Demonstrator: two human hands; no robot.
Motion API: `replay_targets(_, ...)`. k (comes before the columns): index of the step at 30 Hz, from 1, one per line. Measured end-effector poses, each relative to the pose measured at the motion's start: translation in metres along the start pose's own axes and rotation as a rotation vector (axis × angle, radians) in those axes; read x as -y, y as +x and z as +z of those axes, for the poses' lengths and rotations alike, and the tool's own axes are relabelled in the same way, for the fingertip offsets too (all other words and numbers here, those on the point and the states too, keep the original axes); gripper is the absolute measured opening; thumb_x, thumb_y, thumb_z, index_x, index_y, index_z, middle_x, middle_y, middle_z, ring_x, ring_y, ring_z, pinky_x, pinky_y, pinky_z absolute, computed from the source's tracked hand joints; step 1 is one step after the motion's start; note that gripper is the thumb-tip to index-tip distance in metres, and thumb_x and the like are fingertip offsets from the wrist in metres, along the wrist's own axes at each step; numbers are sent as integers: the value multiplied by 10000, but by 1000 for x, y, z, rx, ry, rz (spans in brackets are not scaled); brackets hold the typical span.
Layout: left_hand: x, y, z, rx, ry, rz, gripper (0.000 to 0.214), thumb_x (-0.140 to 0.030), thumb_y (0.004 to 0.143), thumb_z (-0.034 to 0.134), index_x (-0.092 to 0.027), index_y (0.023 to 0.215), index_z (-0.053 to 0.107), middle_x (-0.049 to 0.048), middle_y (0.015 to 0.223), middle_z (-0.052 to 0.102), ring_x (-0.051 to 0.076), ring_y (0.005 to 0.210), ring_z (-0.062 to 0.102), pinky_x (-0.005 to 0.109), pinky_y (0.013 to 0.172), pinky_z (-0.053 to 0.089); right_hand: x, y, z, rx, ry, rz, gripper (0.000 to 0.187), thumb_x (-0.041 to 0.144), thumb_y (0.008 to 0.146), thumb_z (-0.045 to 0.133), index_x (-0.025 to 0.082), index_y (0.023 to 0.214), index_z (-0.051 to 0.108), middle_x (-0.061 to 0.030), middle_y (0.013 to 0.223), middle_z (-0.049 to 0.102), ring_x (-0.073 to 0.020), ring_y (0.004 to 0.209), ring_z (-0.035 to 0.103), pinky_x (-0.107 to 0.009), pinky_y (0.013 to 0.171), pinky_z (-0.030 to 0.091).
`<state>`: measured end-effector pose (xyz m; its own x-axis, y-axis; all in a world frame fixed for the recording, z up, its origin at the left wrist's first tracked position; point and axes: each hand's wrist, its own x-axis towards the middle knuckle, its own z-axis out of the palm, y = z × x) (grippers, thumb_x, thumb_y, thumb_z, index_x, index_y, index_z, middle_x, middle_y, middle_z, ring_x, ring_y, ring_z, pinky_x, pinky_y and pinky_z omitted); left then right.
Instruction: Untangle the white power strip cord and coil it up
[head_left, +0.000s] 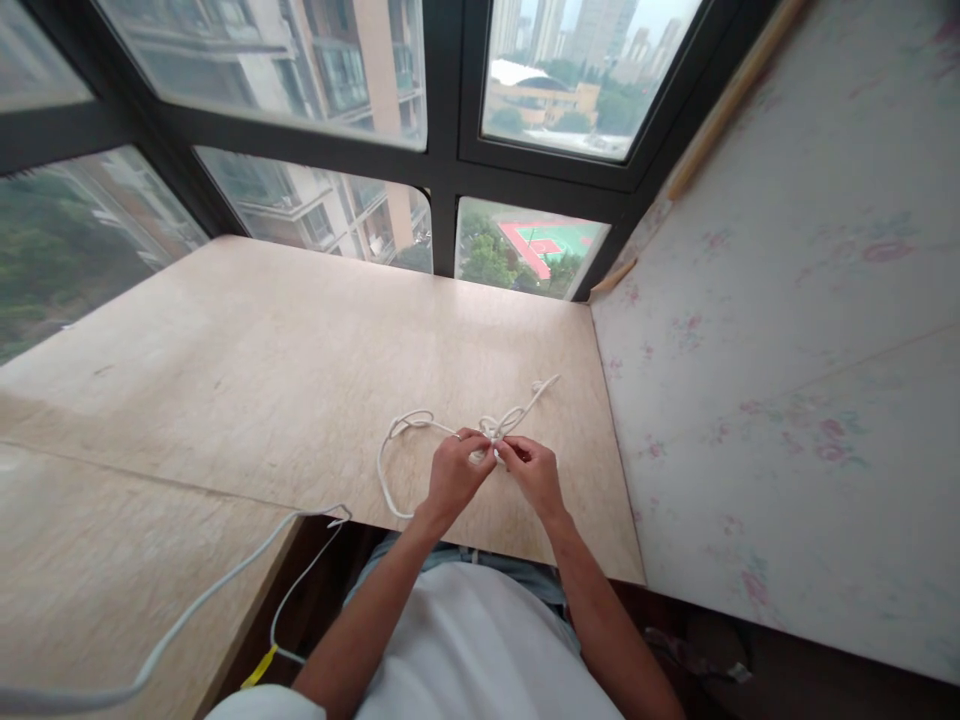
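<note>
A white cord lies loosely tangled on the stone-look sill. My left hand and my right hand meet at its knotted middle, fingertips pinched on it close together. From my left hand a loop of the cord curves out to the left and back toward the sill's front edge. Beyond my fingers, small loops and a free end stretch away to the upper right. The exact shape of the knot between my fingers is partly hidden.
The beige sill runs up to dark-framed windows. On the right stands a wall with flowered wallpaper. A second white cable with a yellow tag crosses the lower left and hangs over the edge.
</note>
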<state>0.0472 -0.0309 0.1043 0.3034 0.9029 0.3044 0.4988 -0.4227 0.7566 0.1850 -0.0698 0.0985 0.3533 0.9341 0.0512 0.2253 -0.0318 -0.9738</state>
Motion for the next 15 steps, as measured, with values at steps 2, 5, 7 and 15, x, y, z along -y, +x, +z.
replay_targets(2, 0, 1, 1, 7, -17, 11, 100, -179, 785, 639, -218, 802, 729, 54, 839, 707, 184, 814, 656, 314, 776, 504, -2, 0, -2, 12, -6, 7, 181, 385, 773, 699, 222, 796, 773, -24, 738, 734, -179, 627, 609, -279, 587, 467)
replay_targets(5, 1, 1, 1, 6, -39, 26, 83, -176, 782, 642, -206, 782, 719, 55, 831, 702, 185, 827, 648, 323, 799, 497, -2, -2, -5, 25, -46, -6, 175, 379, 789, 687, 234, 823, 780, -31, 760, 744, -189, 647, 629, -285, 597, 478)
replay_targets(7, 3, 2, 0, 0, -69, 30, 71, -181, 780, 646, -203, 773, 713, 51, 827, 700, 184, 829, 647, 323, 803, 496, 0, -3, -6, 19, -54, -22, 165, 374, 788, 690, 240, 811, 782, -35, 763, 746, -195, 653, 637, -289, 605, 480)
replay_targets(15, 11, 1, -7, -37, -150, 13, 52, -164, 751, 659, -197, 747, 698, 41, 797, 694, 175, 794, 645, 307, 766, 494, 5, 2, -7, -57, -158, -67, 228, 392, 820, 638, 205, 780, 762, -33, 706, 723, -174, 600, 614, -280, 610, 470)
